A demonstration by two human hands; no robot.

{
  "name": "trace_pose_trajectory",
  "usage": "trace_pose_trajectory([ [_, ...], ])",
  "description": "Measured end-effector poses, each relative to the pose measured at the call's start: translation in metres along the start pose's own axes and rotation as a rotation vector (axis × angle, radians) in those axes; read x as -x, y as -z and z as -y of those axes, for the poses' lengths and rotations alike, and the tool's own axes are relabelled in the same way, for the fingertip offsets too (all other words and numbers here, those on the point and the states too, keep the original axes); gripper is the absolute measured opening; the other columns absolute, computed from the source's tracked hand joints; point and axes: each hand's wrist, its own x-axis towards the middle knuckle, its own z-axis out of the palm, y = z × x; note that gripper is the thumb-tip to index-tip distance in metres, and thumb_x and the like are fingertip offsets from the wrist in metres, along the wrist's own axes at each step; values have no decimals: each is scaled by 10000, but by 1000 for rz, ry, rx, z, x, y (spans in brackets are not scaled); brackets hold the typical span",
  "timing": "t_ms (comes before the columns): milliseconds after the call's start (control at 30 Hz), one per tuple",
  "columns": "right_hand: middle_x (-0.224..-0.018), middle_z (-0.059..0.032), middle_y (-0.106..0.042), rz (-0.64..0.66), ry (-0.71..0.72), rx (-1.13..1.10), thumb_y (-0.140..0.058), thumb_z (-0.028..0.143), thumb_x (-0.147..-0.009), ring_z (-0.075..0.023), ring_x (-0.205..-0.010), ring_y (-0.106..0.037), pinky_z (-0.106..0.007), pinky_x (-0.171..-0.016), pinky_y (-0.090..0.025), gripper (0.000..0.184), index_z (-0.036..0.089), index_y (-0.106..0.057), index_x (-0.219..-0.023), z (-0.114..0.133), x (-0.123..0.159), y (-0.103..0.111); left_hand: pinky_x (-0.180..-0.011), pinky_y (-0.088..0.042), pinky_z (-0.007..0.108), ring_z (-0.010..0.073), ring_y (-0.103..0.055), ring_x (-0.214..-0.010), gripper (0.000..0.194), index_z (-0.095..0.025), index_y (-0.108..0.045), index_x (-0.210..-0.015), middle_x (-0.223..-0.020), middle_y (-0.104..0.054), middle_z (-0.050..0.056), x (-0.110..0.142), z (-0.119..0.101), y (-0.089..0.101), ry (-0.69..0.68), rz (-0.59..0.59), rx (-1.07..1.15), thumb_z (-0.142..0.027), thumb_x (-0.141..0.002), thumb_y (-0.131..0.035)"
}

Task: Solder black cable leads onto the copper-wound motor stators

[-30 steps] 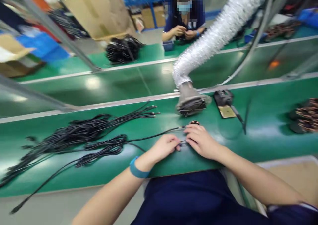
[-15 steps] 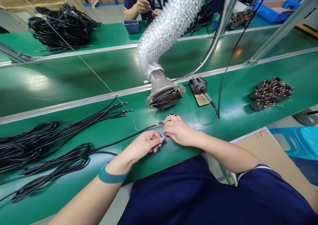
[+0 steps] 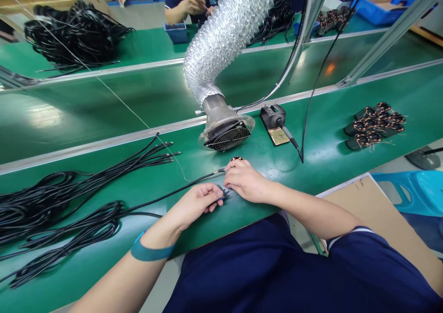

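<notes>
My left hand (image 3: 203, 199) is closed, thumb against fingers, on several small dark pieces (image 3: 225, 194) that stick out past the fingertips; they are too small to name surely. Just to its right, my right hand (image 3: 245, 180) curls over a copper-wound coil (image 3: 236, 158), of which only the top edge shows beyond the fingers. The stripped end of a black cable (image 3: 204, 178) reaches the right fingertips from the left. Whether the cable touches the coil is hidden by the hand.
A fume extractor hood (image 3: 226, 131) hangs just beyond my hands. To its right, a soldering iron (image 3: 285, 131) rests in its stand (image 3: 273, 115). More coils (image 3: 374, 125) sit at the right, black cables (image 3: 79, 221) at the left. Across the bench, a person's hand (image 3: 194, 3) works.
The whole view has shifted slightly. The dark pieces at my left fingertips show more and look spread apart. My right hand keeps its place over the coil.
</notes>
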Motion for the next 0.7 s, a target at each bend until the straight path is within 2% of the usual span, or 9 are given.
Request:
trace_pose_trajectory([
  [100,-961,-52,-750,-11,-15,28,-593,170,-969,-245,-1149,-546,-464,-1039,-388,132,187,-722,-944,-1,2,0,-488,-267,211,65,-430,-525,484,-161,-571,-779,-709,-643,10,-2,0,0,-7,12,5,-620,-744,-719],
  [200,-1048,-76,-738,-128,8,32,-552,182,-988,-229,-1179,-564,-437,-1075,-424,163,156,-712,-1008,4,7,4,-491,-288,222,76,-437,-513,422,-187,-563,-824,-695,-650,5,-4,4,-1,-73,-69,22,-598,-826,-659],
  [267,-1138,-98,-721,-204,76,33,-548,222,-1000,-226,-1209,-569,-427,-1103,-435,185,141,-701,-1063,14,14,6,-522,-351,238,99,-482,-537,338,-201,-585,-839,-692,-668,14,1,7,-7,-137,-126,0,-532,-857,-650],
  [367,-1272,-94,-690,-186,188,151,-590,328,-994,-264,-1270,-559,-459,-1082,-456,260,208,-676,-1208,21,27,4,-634,-450,273,137,-580,-631,163,-206,-628,-794,-693,-678,26,10,10,-21,-186,-139,-53,-352,-847,-680],
  [433,-1201,-63,-732,-203,271,254,-550,317,-1011,-250,-1185,-617,-423,-1001,-483,259,280,-668,-1239,8,31,-3,-638,-431,270,120,-559,-624,133,-208,-640,-771,-652,-637,3,7,11,-22,-176,-117,-77,-293,-872,-663],
  [500,-1114,-55,-758,-262,430,273,-520,283,-1015,-231,-1050,-671,-400,-928,-501,254,249,-685,-1206,-14,28,-14,-600,-393,263,100,-513,-576,158,-195,-650,-773,-623,-599,-29,0,11,-14,-153,-81,-53,-319,-860,-696],
  [567,-1127,-72,-756,-281,534,297,-510,291,-1004,-237,-1037,-683,-400,-929,-505,276,216,-707,-1182,-37,24,-24,-581,-362,258,88,-472,-552,278,-180,-630,-722,-602,-576,-45,-7,13,-5,-126,-74,14,-405,-807,-767],
  [633,-1192,-78,-745,-246,550,340,-520,310,-981,-259,-1078,-685,-415,-942,-516,325,223,-704,-1235,-56,27,-32,-571,-328,258,80,-434,-544,398,-173,-617,-688,-586,-559,-54,-13,16,-1,-125,-64,84,-509,-729,-827],
  [700,-1242,-64,-734,-202,539,366,-550,310,-944,-284,-1112,-689,-436,-928,-542,375,281,-694,-1289,-71,33,-36,-569,-315,258,81,-423,-544,457,-174,-611,-674,-573,-548,-55,-20,22,-2,-133,-58,128,-561,-674,-853],
])
